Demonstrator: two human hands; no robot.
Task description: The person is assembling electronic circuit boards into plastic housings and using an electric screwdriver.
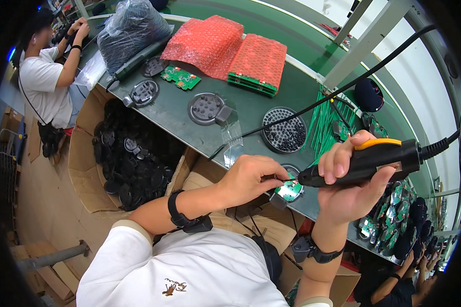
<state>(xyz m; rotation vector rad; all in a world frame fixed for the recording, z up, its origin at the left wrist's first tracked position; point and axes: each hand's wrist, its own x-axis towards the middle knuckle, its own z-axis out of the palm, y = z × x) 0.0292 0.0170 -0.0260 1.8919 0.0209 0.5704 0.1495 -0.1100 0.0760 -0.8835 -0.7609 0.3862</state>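
One electric screwdriver (366,162), black with an orange lever, is gripped in my right hand (348,197), its nose pointing left. My left hand (253,176) has its thumb and fingers drawn together at the driver's tip; I cannot tell whether they pinch the bit or a small part. Directly below the tip, a green circuit board (290,191) sits in a round housing near the front edge of the desk (246,105). Beyond it stands a round tray (281,112) of small black pieces. Left of my hands, a carton (82,169) holds dark round parts (138,176).
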